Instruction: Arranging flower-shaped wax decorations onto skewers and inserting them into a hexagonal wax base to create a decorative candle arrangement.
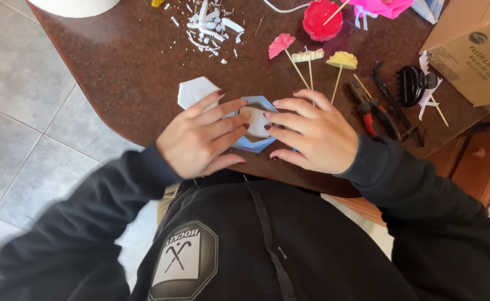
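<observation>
The fingers of the left hand [200, 136] and right hand [314, 134] are spread flat, pressed from both sides onto a blue paper hexagon [254, 129] between them on the table [133, 61]. Paper flowers [309, 56] and pliers [374, 111] are seen beyond.

Single head cam, looking steeply down from above the wearer's chest, facing across the near edge of the brown tabletop [133, 83]; it's sitting close, w/ tiled floor [27, 128] showing past the left edge.
</observation>
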